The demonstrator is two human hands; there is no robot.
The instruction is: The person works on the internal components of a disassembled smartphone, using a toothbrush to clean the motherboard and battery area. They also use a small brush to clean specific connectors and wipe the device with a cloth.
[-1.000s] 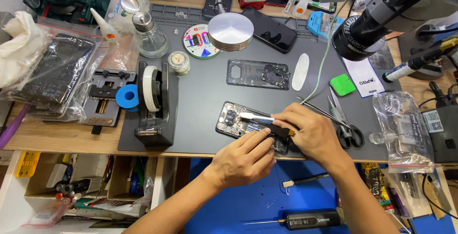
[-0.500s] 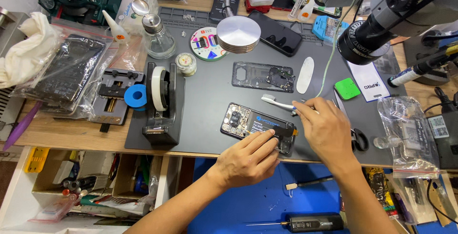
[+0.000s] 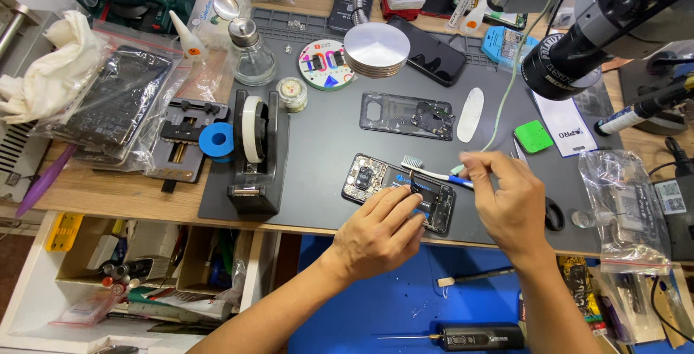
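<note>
Head cam count?
— One opened phone (image 3: 399, 189) on the grey mat (image 3: 325, 137), pinned by left hand (image 3: 379, 232) fingertips. One toothbrush (image 3: 434, 172) pinched in right hand (image 3: 510, 202), bristles held just above it.

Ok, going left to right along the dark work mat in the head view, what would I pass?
Black tape dispenser with a white roll → opened phone with its insides showing, left hand resting on it → right hand holding a white-and-blue toothbrush → small green square pad.
</note>
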